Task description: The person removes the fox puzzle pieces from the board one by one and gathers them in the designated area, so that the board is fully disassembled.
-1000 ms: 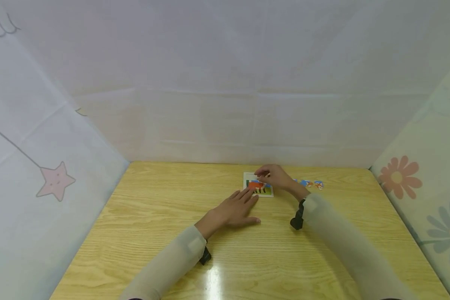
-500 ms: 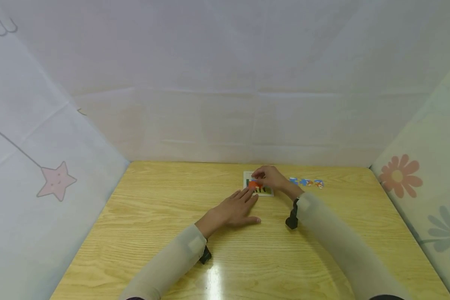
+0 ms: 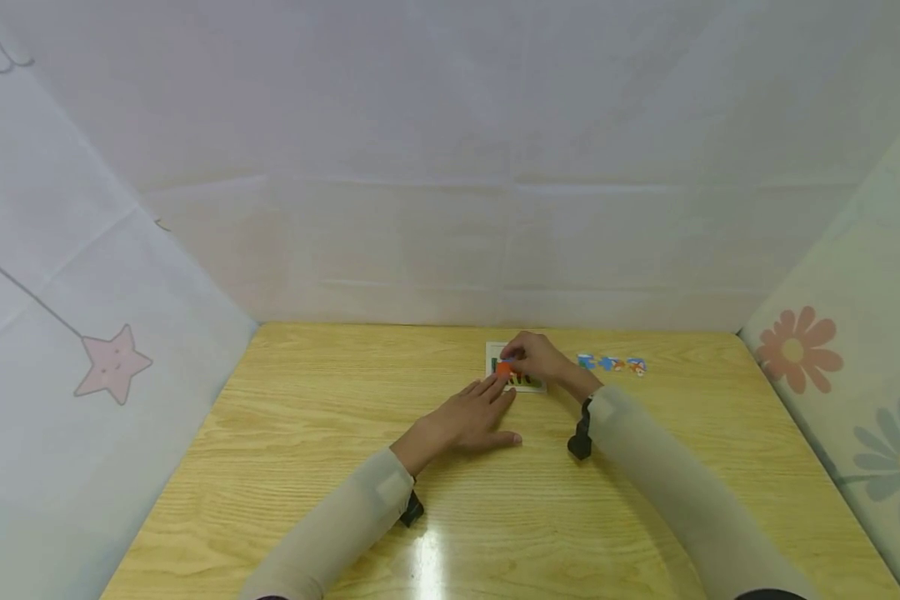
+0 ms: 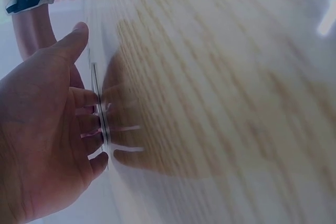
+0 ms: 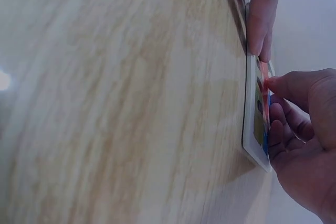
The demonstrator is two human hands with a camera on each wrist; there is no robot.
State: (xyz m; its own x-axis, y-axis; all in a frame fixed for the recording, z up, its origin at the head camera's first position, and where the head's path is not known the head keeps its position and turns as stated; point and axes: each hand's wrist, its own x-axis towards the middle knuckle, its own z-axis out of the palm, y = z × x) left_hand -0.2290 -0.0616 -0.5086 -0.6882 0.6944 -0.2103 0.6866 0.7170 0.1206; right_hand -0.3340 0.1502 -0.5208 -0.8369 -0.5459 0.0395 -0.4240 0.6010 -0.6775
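A small jigsaw puzzle board (image 3: 492, 350) with a pale frame lies near the table's far edge, right of centre. Its picture shows red, green and dark stripes. My left hand (image 3: 467, 421) lies flat with spread fingers, its fingertips resting on the board's near left part. From the right, my right hand (image 3: 543, 358) reaches over the board, thumb and fingertips pinching a puzzle piece low at its surface; the fingers hide most of the piece. In the right wrist view, the right thumb (image 5: 286, 83) touches the red part of the picture, with the other fingers curled at the blue edge.
Several loose puzzle pieces (image 3: 612, 364), blue, white and orange, lie in a row right of the board. The wooden table (image 3: 330, 400) meets a white cloth backdrop (image 3: 390, 250) behind it and cloth sides at left and right.
My right hand has shifted a little left and down onto the board, uncovering more of the loose pieces. The left hand has stayed in place.
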